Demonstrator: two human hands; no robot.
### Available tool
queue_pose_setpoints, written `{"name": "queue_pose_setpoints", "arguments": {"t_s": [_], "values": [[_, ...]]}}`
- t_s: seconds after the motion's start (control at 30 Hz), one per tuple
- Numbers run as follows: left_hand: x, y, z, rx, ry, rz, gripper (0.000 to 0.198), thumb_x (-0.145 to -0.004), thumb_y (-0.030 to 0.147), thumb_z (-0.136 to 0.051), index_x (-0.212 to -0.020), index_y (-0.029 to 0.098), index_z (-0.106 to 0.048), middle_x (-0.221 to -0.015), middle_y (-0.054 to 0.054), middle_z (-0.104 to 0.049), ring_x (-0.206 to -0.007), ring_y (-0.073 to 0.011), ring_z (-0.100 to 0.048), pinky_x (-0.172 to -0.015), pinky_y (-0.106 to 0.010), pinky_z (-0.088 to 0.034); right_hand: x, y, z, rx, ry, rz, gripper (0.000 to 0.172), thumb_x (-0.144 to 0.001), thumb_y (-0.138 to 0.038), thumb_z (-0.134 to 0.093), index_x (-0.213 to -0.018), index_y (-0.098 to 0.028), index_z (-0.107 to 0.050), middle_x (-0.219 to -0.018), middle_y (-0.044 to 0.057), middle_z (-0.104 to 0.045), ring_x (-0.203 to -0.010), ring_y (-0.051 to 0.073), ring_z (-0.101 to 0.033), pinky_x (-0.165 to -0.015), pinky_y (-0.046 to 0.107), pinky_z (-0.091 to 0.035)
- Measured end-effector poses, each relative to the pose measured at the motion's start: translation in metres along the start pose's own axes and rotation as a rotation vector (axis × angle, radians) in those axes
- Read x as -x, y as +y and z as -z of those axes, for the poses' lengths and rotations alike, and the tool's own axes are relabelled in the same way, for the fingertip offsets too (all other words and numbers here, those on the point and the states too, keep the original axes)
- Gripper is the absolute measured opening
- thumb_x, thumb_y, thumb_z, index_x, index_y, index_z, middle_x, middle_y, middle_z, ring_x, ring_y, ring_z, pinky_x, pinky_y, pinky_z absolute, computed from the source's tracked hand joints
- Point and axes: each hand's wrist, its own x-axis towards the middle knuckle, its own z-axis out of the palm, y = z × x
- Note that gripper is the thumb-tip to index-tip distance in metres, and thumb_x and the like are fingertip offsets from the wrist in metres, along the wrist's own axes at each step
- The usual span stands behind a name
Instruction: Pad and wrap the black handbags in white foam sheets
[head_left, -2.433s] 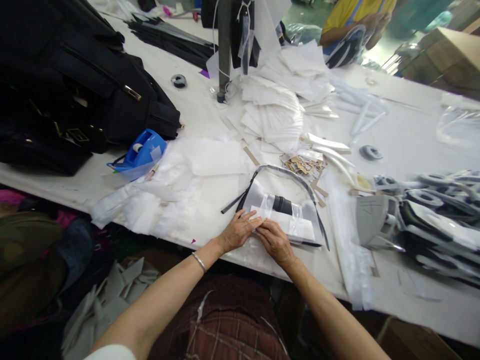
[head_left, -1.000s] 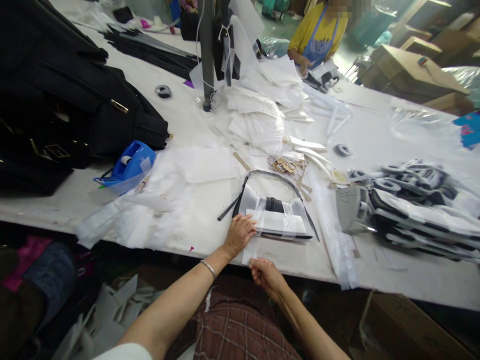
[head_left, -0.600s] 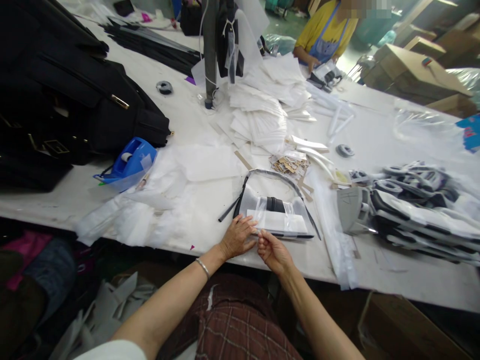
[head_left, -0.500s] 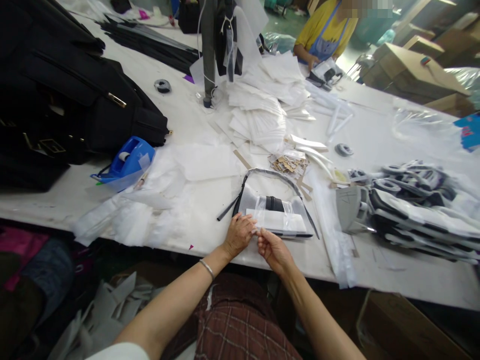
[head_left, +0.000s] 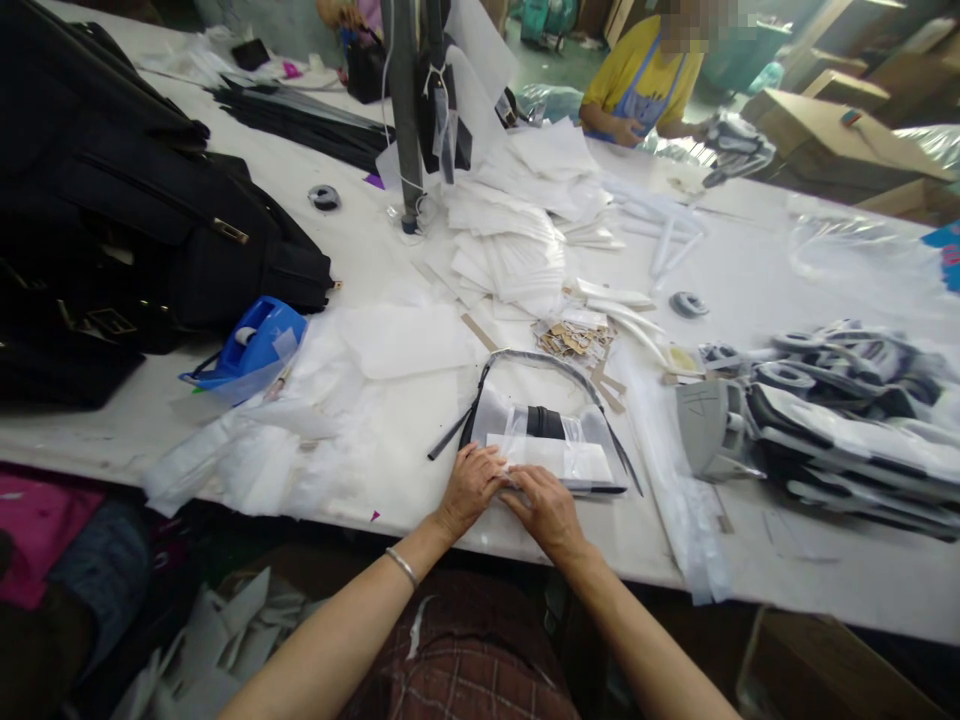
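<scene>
1. The left hand [head_left: 469, 485] and right hand [head_left: 546, 510] rest together, fingertips meeting, on the near left corner of the wrapped bag [head_left: 559, 455]. The left hand lies flat and spread. Whether the right hand pinches anything, I cannot tell.
2. The wrapped bag sits on the counter [head_left: 409, 420] close to its near edge. It lies just beyond the hands and stretches off to their right, with its long side parallel to that edge. The right hand is nearer its bulk.
3. Its strap [head_left: 547, 358] arcs over the far side.
4. Farther out, a blue tape dispenser [head_left: 251, 345] stands to the left, and a pile of wrapped pieces [head_left: 847, 420] lies to the right.
5. Beyond these are white sheets [head_left: 510, 250], black bags [head_left: 150, 220] and a co-worker [head_left: 637, 75] in a yellow top.
</scene>
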Motion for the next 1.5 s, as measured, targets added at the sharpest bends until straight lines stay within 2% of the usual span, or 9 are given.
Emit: {"name": "queue_pose_setpoints", "arguments": {"t_s": [0.1, 0.3, 0.5, 0.7, 0.9, 0.97, 1.13, 1.3, 1.5], "values": [[-0.001, -0.003, 0.005, 0.014, -0.025, -0.029, 0.020, -0.098, 0.030, -0.048, -0.091, 0.021, -0.064, -0.104, -0.003, -0.072, -0.116, -0.0201, -0.060, -0.108, -0.049, -0.038, 0.005, 0.001, -0.002, 0.023, 0.041, 0.006, 0.009, -0.091, -0.025, -0.058, -0.096, -0.024, -0.065, -0.096, 0.007, -0.072, -0.093, 0.023, -0.067, -0.086, 0.038, -0.054], [-0.007, -0.008, 0.021, 0.059, -0.163, -0.079, 0.018, -0.099, 0.027, -0.047, -0.100, 0.023, -0.065, -0.113, -0.003, -0.070, -0.123, -0.0187, -0.056, -0.110, -0.046, -0.038, 0.008, 0.012, 0.002, 0.017, 0.011, 0.125, 0.023, -0.093, -0.014, -0.046, -0.107, -0.023, -0.063, -0.101, 0.007, -0.073, -0.103, 0.020, -0.067, -0.099, 0.037, -0.051], [-0.012, 0.004, 0.010, 0.036, -0.085, 0.060, 0.006, -0.091, 0.019, -0.058, -0.087, 0.021, -0.063, -0.102, -0.003, -0.071, -0.116, -0.0208, -0.059, -0.106, -0.047, -0.040, 0.004, 0.013, 0.005, 0.108, -0.002, 0.169, 0.024, -0.093, -0.012, -0.043, -0.102, -0.021, -0.063, -0.098, 0.007, -0.074, -0.097, 0.019, -0.068, -0.095, 0.032, -0.051], [-0.009, 0.004, 0.012, -0.010, -0.144, 0.027, 0.012, -0.093, 0.016, -0.052, -0.094, 0.020, -0.063, -0.107, -0.004, -0.069, -0.120, -0.0198, -0.056, -0.109, -0.046, -0.037, -0.005, 0.009, 0.008, 0.100, -0.026, 0.021, 0.023, -0.097, -0.021, -0.042, -0.092, -0.021, -0.065, -0.088, 0.005, -0.072, -0.079, 0.015, -0.067, -0.071, 0.022, -0.049], [-0.012, 0.007, 0.018, 0.006, -0.148, 0.025, 0.011, -0.087, 0.027, -0.063, -0.094, 0.019, -0.062, -0.107, -0.005, -0.068, -0.120, -0.0220, -0.056, -0.109, -0.046, -0.037, -0.022, 0.012, 0.005, 0.045, -0.030, -0.218, 0.024, -0.097, -0.030, -0.045, -0.086, -0.023, -0.065, -0.113, 0.004, -0.069, -0.087, 0.013, -0.068, -0.071, 0.021, -0.046], [-0.016, 0.009, 0.013, -0.018, -0.094, 0.088, 0.005, -0.088, 0.024, -0.062, -0.088, 0.019, -0.060, -0.102, -0.006, -0.068, -0.113, -0.0220, -0.059, -0.105, -0.046, -0.040, -0.027, 0.015, 0.005, 0.036, -0.051, -0.261, 0.024, -0.096, -0.032, -0.047, -0.086, -0.023, -0.066, -0.111, 0.003, -0.070, -0.087, 0.014, -0.068, -0.070, 0.022, -0.045], [-0.024, 0.014, -0.002, -0.121, -0.006, 0.174, 0.011, -0.090, 0.014, -0.051, -0.082, 0.018, -0.058, -0.092, -0.006, -0.065, -0.097, -0.0210, -0.060, -0.095, -0.042, -0.045, -0.038, 0.018, 0.004, 0.069, -0.110, -0.348, 0.028, -0.096, -0.037, -0.046, -0.081, -0.023, -0.065, -0.091, 0.001, -0.066, -0.077, 0.012, -0.062, -0.062, 0.022, -0.038], [-0.028, 0.016, -0.010, -0.270, -0.021, 0.226, 0.014, -0.089, 0.016, -0.050, -0.077, 0.017, -0.055, -0.080, -0.005, -0.059, -0.083, -0.0212, -0.056, -0.082, -0.038, -0.046, -0.044, 0.014, 0.001, 0.174, -0.196, -0.451, 0.026, -0.095, -0.039, -0.049, -0.079, -0.023, -0.064, -0.087, 0.000, -0.061, -0.075, 0.011, -0.057, -0.057, 0.023, -0.029], [-0.029, 0.017, -0.008, -0.349, -0.022, 0.192, 0.020, -0.095, 0.018, -0.043, -0.080, 0.017, -0.056, -0.079, -0.004, -0.058, -0.081, -0.0198, -0.056, -0.080, -0.038, -0.047, -0.056, 0.012, 0.005, 0.193, -0.343, -0.541, 0.016, -0.091, -0.035, -0.054, -0.082, -0.023, -0.061, -0.089, -0.001, -0.060, -0.074, 0.011, -0.054, -0.057, 0.025, -0.022]]}}
